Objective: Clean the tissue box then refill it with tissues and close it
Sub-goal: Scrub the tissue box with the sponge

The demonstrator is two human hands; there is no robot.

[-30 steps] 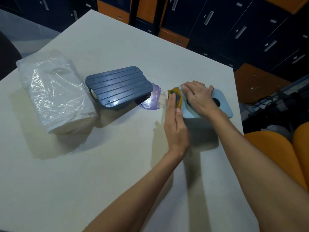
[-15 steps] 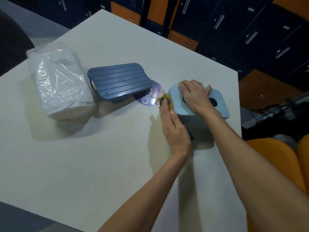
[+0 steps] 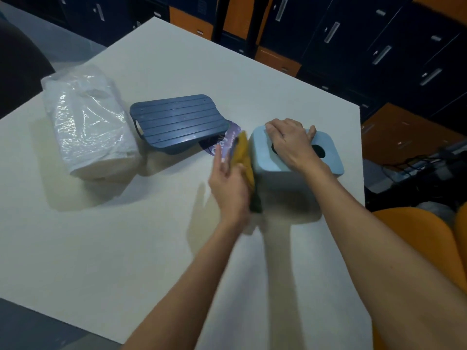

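1. One pale-blue tissue box [image 3: 290, 180] stands on the bench [image 3: 101, 248], with the right hand [image 3: 288, 142] gripping its top.
2. The flat left hand [image 3: 230, 185] presses one yellow sponge [image 3: 245, 157] against its side.
3. One dark-blue lid [image 3: 177, 122] and one tissue pack [image 3: 86, 120] lie nearby.

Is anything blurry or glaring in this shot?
Head view: the left hand and its yellow sponge are motion-blurred; glare streaks the plastic-wrapped tissue pack; the right hand on the tissue box is sharp; the lockers behind are dim.
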